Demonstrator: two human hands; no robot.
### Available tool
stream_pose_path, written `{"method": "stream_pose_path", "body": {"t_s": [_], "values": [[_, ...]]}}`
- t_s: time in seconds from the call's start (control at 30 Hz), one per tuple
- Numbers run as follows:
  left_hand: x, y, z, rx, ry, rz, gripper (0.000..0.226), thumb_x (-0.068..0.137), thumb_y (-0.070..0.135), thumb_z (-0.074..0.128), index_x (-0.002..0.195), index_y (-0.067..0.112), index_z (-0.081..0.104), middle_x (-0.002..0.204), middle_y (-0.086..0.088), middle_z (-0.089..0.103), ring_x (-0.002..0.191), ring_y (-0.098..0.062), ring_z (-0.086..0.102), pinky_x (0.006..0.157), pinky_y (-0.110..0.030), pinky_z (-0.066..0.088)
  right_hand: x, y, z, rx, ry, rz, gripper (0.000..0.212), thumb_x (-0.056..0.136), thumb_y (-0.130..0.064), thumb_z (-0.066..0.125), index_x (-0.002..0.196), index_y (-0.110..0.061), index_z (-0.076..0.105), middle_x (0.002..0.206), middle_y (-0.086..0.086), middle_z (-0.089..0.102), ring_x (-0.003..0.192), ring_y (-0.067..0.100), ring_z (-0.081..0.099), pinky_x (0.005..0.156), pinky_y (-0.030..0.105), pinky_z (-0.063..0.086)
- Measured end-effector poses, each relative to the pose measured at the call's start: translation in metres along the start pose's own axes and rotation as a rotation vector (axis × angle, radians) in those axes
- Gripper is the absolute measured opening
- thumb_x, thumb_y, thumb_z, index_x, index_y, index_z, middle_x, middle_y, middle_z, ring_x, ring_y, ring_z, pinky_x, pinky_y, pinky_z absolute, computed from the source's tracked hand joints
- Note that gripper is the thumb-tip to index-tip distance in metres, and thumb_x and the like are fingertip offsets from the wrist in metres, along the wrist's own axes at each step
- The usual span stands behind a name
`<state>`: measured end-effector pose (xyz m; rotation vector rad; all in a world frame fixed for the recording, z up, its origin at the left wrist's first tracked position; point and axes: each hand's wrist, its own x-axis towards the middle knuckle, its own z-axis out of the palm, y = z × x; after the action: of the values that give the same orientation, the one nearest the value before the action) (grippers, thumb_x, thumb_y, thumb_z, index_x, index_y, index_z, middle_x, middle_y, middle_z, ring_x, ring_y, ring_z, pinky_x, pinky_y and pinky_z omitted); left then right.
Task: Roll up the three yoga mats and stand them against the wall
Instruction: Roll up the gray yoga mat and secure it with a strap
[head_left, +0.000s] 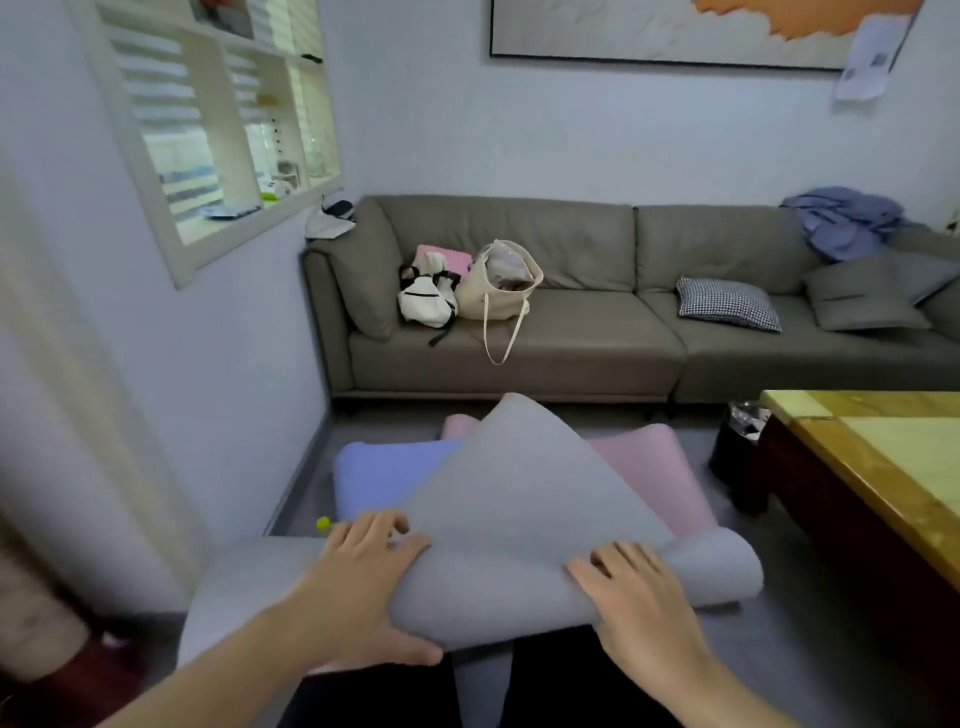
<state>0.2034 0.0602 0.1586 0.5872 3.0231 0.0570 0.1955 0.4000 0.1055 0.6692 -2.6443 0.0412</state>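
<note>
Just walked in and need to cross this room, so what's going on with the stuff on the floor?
A person is rolling up a grey foam yoga mat, gripping its curled near end with the left hand and right hand. A blue yoga mat and a pink yoga mat lie flat beneath it, before the grey-brown sofa. None stands against the wall yet.

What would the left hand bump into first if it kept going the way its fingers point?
Probably the blue mat lying just beyond the left hand, which grips the grey mat; depth is hard to judge.
</note>
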Motion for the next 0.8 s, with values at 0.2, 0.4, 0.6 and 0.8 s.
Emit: {"method": "stream_pose_path", "body": {"t_s": [0.2, 0.4, 0.6, 0.8], "values": [[0.01, 0.007, -0.024, 0.04, -0.241, -0.129, 0.071, 0.059, 0.069, 0.077, 0.116, 0.038, 0.05, 0.114, 0.009, 0.066, 0.102, -0.02, 0.064, 0.078, -0.034, 0.047, 0.02, 0.005, -0.025, 0.04, -0.384, -0.097, 0.056, 0.064, -0.025, 0.066, 0.118, -0.036, 0.056, 0.1, -0.009, 0.049, 0.093, 0.021, 0.053, 0.081, 0.035, 0.047], [0.008, -0.023, -0.006, 0.203, 0.261, 0.062, 0.05, 0.057, 0.044, 0.085, 0.094, 0.023, 0.06, 0.082, 0.0, 0.067, 0.073, -0.03, 0.069, 0.061, -0.036, 0.05, 0.066, 0.0, -0.055, 0.243, -0.683, 0.068, 0.05, 0.069, -0.058, 0.076, 0.106, -0.041, 0.046, 0.104, -0.016, 0.052, 0.097, 0.015, 0.057, 0.082, 0.038, 0.053], [0.012, -0.056, 0.008, 0.26, 0.505, 0.007, 0.05, 0.057, 0.031, 0.085, 0.095, 0.016, 0.057, 0.082, -0.005, 0.052, 0.072, -0.035, 0.057, 0.064, -0.044, 0.048, 0.102, -0.017, -0.059, 0.146, -0.505, 0.082, 0.032, 0.084, -0.056, 0.071, 0.096, -0.031, 0.054, 0.091, -0.011, 0.061, 0.088, 0.021, 0.062, 0.065, 0.035, 0.047], [-0.002, -0.035, 0.02, 0.028, -0.033, -0.179, 0.068, 0.073, 0.083, 0.049, 0.12, 0.033, 0.053, 0.122, 0.006, 0.058, 0.117, -0.023, 0.058, 0.095, -0.04, 0.048, 0.106, -0.037, -0.027, -0.122, -0.423, -0.006, 0.01, 0.089, -0.022, 0.057, 0.099, -0.025, 0.06, 0.097, 0.004, 0.069, 0.092, 0.035, 0.068, 0.066, 0.036, 0.036]]}}
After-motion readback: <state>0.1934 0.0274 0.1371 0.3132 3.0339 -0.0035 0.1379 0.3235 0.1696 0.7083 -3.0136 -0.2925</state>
